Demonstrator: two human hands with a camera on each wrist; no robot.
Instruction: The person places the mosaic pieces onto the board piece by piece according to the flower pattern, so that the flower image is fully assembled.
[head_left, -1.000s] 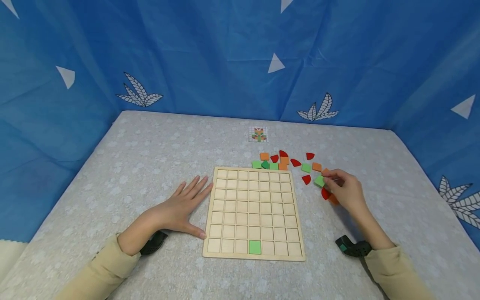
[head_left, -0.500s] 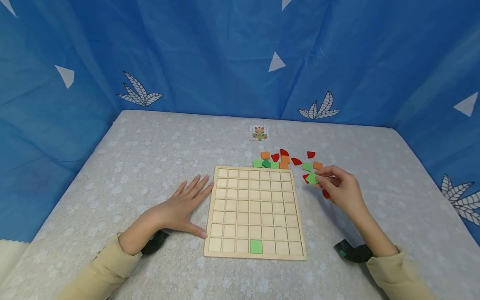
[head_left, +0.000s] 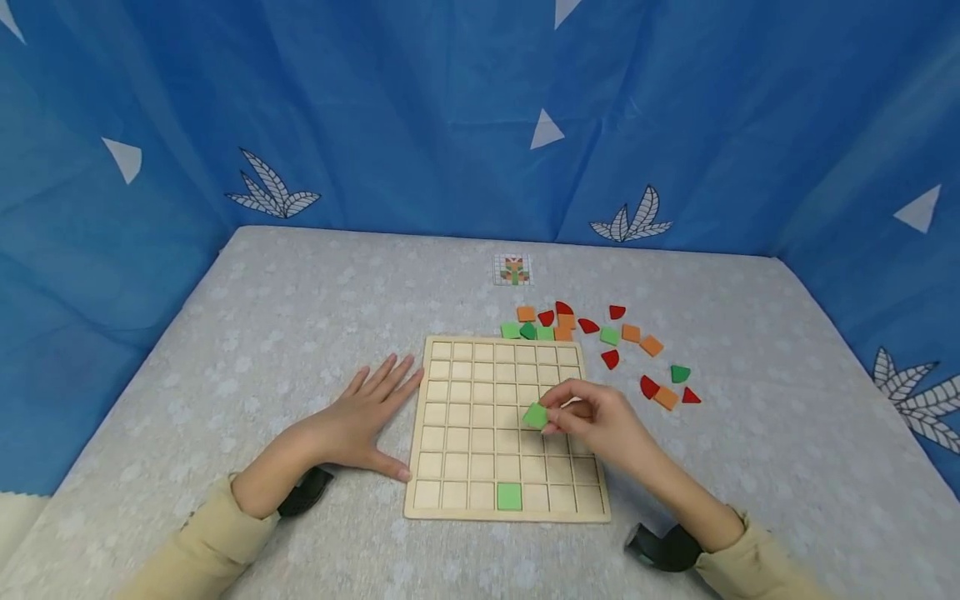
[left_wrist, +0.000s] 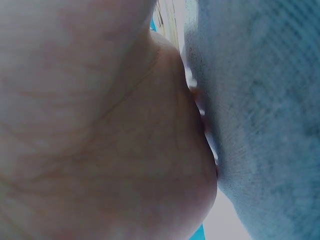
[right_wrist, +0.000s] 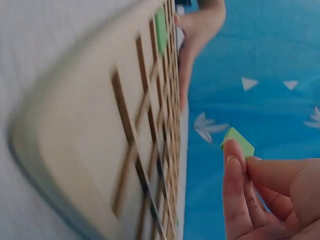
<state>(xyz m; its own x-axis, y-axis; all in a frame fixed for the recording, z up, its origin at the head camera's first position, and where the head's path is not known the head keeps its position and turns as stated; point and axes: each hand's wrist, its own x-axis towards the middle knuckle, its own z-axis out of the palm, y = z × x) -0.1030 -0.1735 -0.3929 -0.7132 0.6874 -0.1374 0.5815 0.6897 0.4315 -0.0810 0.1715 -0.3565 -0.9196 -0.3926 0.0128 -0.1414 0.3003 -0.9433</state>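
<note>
A wooden grid board [head_left: 420,417] lies on the table, with one light green square tile [head_left: 509,497] set in the middle cell of its front row. My right hand [head_left: 600,421] pinches another light green square tile [head_left: 535,416] between thumb and fingers, over the right half of the board. In the right wrist view the pinched tile [right_wrist: 238,143] sticks out past the fingertips. My left hand [head_left: 348,425] lies flat with fingers spread at the board's left edge, fingertips and thumb right at the rim. The left wrist view is mostly filled by the palm [left_wrist: 100,125].
Several loose tiles lie behind and right of the board, among them an orange square [head_left: 651,345], a red piece [head_left: 611,359] and a dark green piece [head_left: 680,373]. A small printed pattern card [head_left: 513,269] lies farther back. A blue curtain [head_left: 420,117] surrounds the table.
My right hand has picked up the light green tile from the loose pieces on the right and carried it left and nearer, over the board. My left hand stays in place.
</note>
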